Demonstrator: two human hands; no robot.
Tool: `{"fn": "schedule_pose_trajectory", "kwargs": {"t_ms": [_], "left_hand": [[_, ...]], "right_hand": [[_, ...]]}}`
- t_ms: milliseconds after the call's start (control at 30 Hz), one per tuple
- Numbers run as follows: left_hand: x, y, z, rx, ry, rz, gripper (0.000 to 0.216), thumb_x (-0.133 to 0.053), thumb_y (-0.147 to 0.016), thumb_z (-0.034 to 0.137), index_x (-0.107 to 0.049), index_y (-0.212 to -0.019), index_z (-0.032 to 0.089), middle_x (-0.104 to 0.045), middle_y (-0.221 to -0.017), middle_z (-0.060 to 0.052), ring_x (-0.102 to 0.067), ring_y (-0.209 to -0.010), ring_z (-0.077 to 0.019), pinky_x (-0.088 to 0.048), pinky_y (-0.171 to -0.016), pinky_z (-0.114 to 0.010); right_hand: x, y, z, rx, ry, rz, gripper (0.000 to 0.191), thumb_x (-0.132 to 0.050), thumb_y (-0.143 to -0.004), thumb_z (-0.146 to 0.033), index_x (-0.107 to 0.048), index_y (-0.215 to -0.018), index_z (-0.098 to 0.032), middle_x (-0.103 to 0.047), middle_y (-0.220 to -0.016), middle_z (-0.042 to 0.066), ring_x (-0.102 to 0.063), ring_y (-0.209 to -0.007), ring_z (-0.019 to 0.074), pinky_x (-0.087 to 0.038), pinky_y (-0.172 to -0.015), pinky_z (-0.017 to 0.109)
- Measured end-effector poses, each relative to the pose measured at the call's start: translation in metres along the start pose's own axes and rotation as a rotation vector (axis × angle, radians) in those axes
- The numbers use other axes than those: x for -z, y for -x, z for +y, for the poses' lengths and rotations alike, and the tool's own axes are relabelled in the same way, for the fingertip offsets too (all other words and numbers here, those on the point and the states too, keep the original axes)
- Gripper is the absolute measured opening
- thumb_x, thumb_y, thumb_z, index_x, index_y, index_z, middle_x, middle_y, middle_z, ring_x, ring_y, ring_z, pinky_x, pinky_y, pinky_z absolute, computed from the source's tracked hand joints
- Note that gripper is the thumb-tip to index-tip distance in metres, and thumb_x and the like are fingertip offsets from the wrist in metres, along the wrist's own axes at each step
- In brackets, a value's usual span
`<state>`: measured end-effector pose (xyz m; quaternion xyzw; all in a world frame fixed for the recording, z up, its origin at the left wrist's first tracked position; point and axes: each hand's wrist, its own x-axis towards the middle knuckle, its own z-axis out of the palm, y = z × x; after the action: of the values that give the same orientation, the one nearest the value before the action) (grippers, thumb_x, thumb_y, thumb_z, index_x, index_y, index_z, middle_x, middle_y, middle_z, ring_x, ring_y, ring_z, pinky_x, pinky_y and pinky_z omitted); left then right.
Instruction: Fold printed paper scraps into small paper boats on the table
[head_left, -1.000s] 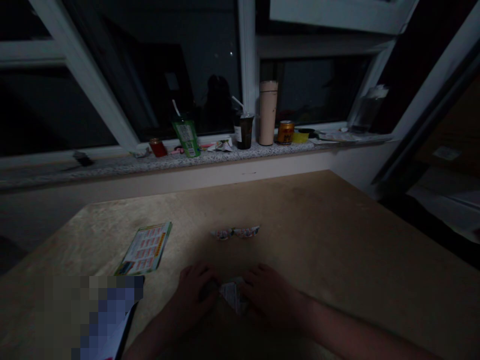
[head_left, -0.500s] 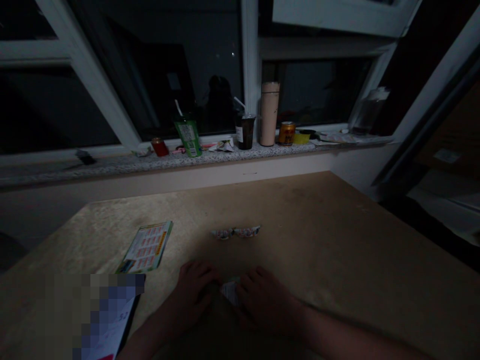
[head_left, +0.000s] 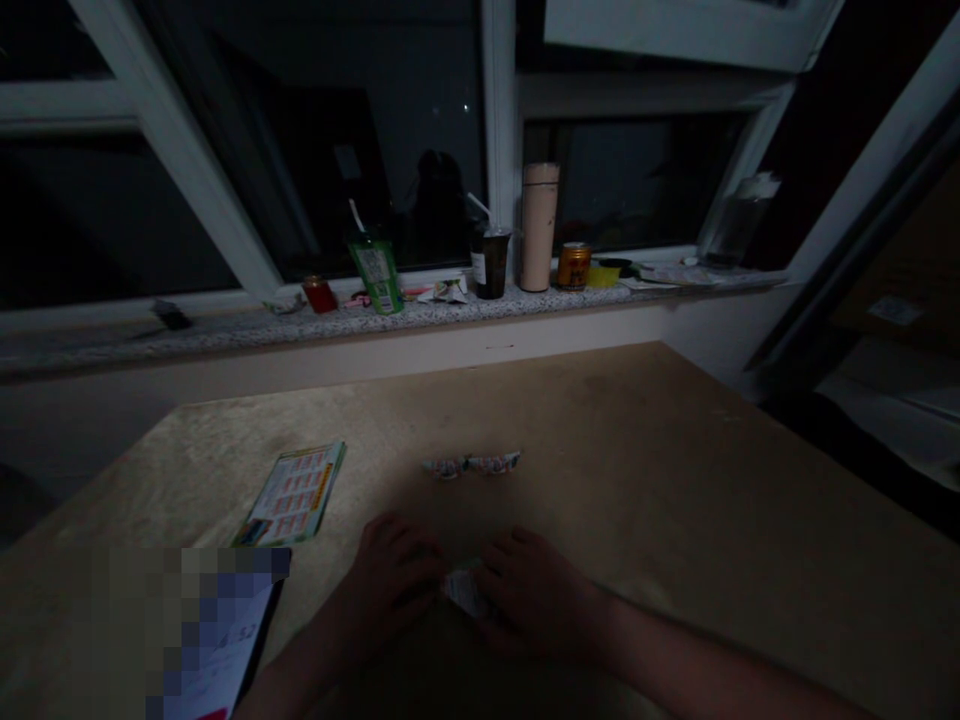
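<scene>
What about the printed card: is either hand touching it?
No, the left hand and right hand are by the small paper, apart from the printed card.

A tan tabletop [head_left: 660,480] bears a printed card [head_left: 294,488]; a lit screen [head_left: 232,645]; folded patterned paper [head_left: 495,465]; whitish paper [head_left: 465,591].

On the surface [head_left: 600,430], your left hand [head_left: 394,575] and right hand [head_left: 532,595] flank a small pale paper [head_left: 463,590].

The printed paper [head_left: 463,592] looks matt; from it, at twelve o'clock, the folded pieces [head_left: 496,464] look papery too, and at ten the card [head_left: 294,490] seems smooth. Toward one, the can [head_left: 574,268] has a metallic sheen above a speckled, stone-like sill [head_left: 450,312]. The desk [head_left: 637,480] looks matt.
</scene>
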<state>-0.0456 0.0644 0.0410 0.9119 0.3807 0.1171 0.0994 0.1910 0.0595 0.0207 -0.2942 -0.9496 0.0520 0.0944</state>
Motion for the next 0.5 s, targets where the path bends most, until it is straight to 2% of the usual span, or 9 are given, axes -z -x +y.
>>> {"fn": "schedule_pose_trajectory", "kwargs": {"t_ms": [267,500], "left_hand": [[0.0046,-0.0020,0.0009,-0.026,0.066,-0.071,0.012,-0.062,-0.085,0.019,-0.062,-0.092,0.029,-0.063,-0.099,0.004,-0.053,-0.099,-0.0197,-0.028,-0.094,-0.037],[0.0019,0.0001,0.0000,-0.007,0.136,-0.112,0.012,-0.060,-0.086,0.017,-0.062,-0.092,0.027,-0.062,-0.102,0.002,-0.052,-0.099,-0.0187,-0.031,-0.092,-0.033]], "right_hand": [[-0.0051,0.0021,0.0043,0.021,-0.061,0.002,0.040,-0.052,-0.083,-0.050,-0.061,-0.102,-0.016,-0.064,-0.095,0.009,-0.054,-0.089,0.0238,-0.039,-0.081,0.036],[-0.0021,0.0018,0.0043,0.024,-0.059,-0.016,0.040,-0.053,-0.082,-0.049,-0.061,-0.101,-0.015,-0.063,-0.095,0.009,-0.053,-0.091,0.0245,-0.039,-0.082,0.036]]}}
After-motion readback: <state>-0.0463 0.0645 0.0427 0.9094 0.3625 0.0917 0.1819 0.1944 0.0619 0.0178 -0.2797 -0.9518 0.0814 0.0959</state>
